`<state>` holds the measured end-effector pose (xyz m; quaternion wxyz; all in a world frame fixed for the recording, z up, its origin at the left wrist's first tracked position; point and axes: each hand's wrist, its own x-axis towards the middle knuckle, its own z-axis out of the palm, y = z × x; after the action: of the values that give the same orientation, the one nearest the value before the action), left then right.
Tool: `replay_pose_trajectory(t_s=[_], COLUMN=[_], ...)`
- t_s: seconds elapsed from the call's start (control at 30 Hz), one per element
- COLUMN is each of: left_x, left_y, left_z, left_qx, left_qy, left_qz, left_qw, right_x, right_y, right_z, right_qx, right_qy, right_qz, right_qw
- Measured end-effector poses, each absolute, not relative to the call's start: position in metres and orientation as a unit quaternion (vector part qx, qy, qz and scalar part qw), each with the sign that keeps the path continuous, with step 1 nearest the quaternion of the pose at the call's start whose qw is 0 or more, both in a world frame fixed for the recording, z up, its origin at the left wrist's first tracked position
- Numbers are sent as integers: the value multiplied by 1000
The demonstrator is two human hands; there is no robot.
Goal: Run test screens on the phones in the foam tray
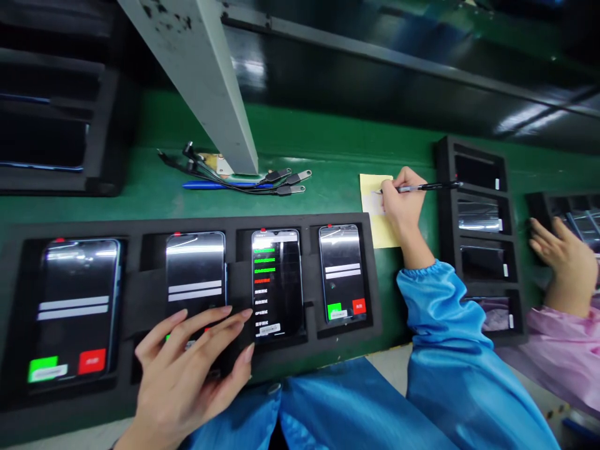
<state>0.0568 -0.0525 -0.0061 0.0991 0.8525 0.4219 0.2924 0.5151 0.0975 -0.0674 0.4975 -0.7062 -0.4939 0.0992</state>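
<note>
My left hand [190,359] lies flat with fingers spread over the lower part of the second phone [195,269] in a black foam tray [225,224]. The tray holds several phones: one at the far left [75,306] with green and red buttons, a third [276,281] showing a list with green lines, a fourth [342,272]. My right hand [402,203] grips a black pen [429,186] with its tip on a yellow paper slip [375,187] to the right of the tray. Both sleeves are blue.
A grey post [206,81] rises behind the tray, with cables [262,181] and a blue pen [206,185] at its foot. A black foam rack [480,219] of phones stands at right. A co-worker's hand [565,262] in a pink sleeve reaches another rack [579,215].
</note>
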Motion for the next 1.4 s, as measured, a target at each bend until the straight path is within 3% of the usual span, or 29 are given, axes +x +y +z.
replay_pose_trajectory(t_s=[1.4], left_x=[59], left_y=[-44], left_z=[-4], left_qx=[854], left_qy=[419], left_qz=[297], left_qw=[85], right_x=[517], right_y=[100], right_z=[-68], right_qx=[-696], right_qy=[-508], right_qz=[70], right_qw=[503])
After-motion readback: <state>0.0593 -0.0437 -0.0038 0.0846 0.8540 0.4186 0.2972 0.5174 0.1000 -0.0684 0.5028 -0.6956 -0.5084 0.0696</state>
